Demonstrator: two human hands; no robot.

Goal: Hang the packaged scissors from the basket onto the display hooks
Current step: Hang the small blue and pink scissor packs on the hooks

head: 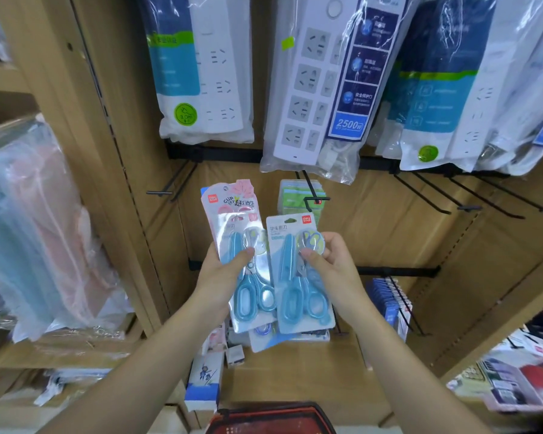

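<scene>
Red basket (270,418), only its rim showing, sits at the bottom edge of the view, closest to the viewer. Above it, two bare forearms reach forward toward a wooden display wall.

The left hand (217,277) grips a pink-carded scissors pack (232,214) by its left edge, fingers curled behind and thumb pressed across the clear blister. The right hand (333,270) grips a blue-carded scissors pack (290,227) by its right edge, thumb on the front. Both packs stand upright, side by side with edges overlapping, each holding blue-handled scissors with handles downward. Neither pack is on a hook.

Just behind and above the packs, a black display hook (315,197) with a red tip juts out, carrying green packets (295,195). More black hooks (436,198) stick out to the right, and another (170,186) to the left. Bagged white power strips (311,89) hang in a row along the top.
</scene>
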